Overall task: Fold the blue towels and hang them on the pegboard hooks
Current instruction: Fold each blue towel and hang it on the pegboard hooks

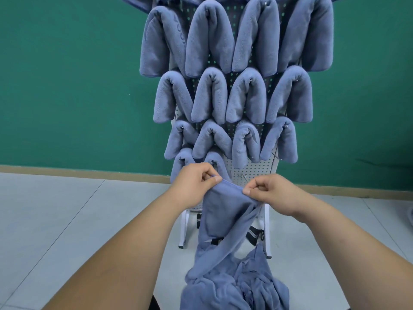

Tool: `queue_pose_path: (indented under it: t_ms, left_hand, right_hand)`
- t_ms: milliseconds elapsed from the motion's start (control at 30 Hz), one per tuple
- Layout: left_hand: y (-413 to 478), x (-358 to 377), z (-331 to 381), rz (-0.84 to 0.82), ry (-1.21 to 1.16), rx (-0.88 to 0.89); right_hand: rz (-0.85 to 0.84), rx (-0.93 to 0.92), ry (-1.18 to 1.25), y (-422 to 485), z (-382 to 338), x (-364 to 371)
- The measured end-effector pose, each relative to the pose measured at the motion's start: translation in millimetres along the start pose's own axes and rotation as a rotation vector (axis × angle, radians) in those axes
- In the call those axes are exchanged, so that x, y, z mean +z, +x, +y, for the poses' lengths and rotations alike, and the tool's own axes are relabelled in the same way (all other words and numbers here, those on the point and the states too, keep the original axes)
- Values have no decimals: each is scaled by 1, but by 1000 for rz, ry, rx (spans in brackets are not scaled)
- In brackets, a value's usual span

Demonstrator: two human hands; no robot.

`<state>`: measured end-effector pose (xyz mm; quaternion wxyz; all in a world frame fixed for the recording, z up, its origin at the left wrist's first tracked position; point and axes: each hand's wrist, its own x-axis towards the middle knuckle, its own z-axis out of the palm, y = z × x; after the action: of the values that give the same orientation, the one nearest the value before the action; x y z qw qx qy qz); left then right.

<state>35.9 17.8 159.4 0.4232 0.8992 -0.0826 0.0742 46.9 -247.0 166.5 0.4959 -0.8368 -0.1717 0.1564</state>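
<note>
towel (pixel 225 215) is hanging soft and limp; left hand (pixel 194 186) and right hand (pixel 272 193) are pinching its top edge, best held at corners.

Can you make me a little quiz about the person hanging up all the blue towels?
1. True or false: both hands are pinching the top edge of the same towel.
2. Where on the pegboard is there still room? A) top row B) lower right C) nowhere
3. What lies under the held towel, close to the person?

Key:
1. True. The left hand and the right hand each pinch the top edge of the held towel.
2. B. The pegboard shows bare holes at the lower right; the rows above carry hung towels.
3. A heap of unfolded blue towels.
</note>
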Motion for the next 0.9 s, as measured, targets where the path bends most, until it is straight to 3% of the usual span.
queue_pose_path:
  t_ms: [233, 367, 500, 733, 900]
  left_hand:
    - [5, -36, -32, 282, 92, -140]
    - [3, -49, -52, 339, 234, -277]
    - [-2, -39, -44, 229, 268, -292]
    - [-8, 21, 18, -206, -1, 3]
    - [-8, 40, 24, -191, 23, -8]
  right_hand:
    - [25, 35, -67, -10, 11, -38]
    - [89, 41, -205, -13, 25, -53]
    - [128, 8, -326, -10, 28, -46]
    - [114, -182, -275, -2, -1, -6]
    - [109, -162, -264, 0, -1, 0]
